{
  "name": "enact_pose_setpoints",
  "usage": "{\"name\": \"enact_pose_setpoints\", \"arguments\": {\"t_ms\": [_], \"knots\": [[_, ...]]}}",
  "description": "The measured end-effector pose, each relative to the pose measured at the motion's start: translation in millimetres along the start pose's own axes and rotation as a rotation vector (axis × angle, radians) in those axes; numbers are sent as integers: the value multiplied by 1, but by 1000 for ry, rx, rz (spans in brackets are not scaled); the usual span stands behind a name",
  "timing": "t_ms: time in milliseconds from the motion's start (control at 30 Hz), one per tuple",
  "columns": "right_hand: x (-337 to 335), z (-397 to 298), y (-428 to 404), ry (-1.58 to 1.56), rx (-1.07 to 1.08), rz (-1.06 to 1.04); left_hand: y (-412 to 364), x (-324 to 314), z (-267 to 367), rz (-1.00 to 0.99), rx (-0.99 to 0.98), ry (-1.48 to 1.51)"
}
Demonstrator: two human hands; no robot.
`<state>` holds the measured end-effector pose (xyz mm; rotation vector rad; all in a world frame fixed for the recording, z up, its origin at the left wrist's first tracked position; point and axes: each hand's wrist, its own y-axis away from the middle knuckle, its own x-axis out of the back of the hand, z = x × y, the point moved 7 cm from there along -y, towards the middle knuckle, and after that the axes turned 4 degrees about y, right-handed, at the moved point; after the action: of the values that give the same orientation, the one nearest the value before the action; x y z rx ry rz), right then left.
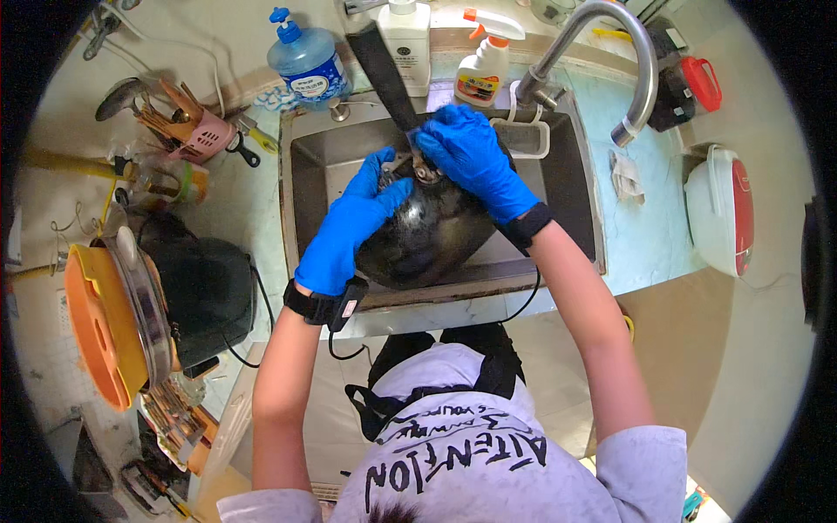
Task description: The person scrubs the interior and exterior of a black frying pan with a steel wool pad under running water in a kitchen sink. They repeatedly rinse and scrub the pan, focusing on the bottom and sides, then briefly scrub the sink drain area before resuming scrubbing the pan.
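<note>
A dark, shiny wok (pixel 425 229) rests tilted in the stainless steel sink (pixel 575 189), its black handle (pixel 386 75) pointing up and away past the far rim. My right hand (pixel 465 153), in a blue rubber glove, has its fingers bunched at the joint of handle and wok; whether it grips the handle or something small there is hidden. In a matching glove, my left hand (pixel 366 209) is at the wok's left side, thumb and fingers apart, near a shiny, wiry thing, perhaps a steel wool scrubber (pixel 390 178), partly hidden. I cannot tell whether it holds that.
Behind the sink stand a blue pump bottle (pixel 307 62), a white bottle (pixel 405 52), an orange-topped spray bottle (pixel 482 68) and the faucet (pixel 588 39). A white caddy (pixel 546 140) hangs inside the sink. Right are a cloth (pixel 626 176) and rice cooker (pixel 719 209); left, a pink utensil holder (pixel 206 137).
</note>
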<state>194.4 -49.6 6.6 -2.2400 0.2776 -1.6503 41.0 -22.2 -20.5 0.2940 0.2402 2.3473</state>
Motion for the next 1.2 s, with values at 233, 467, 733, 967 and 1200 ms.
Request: {"name": "enact_pose_setpoints", "arguments": {"t_ms": [233,467,733,967,1200], "knots": [[16,-68,41,-318,28,329,-7,-11,12,-73,-119,342],[-3,-40,47,-248,-25,313,-25,-20,11,-32,96,723],[9,-50,59,-440,99,262,-59,-40,5,-352,515,485],[-14,-20,63,-930,-160,150,-80,0,-14,-215,395,357],[-14,2,70,-1550,-266,303,-75,-1,-18,-128,364,532]]}}
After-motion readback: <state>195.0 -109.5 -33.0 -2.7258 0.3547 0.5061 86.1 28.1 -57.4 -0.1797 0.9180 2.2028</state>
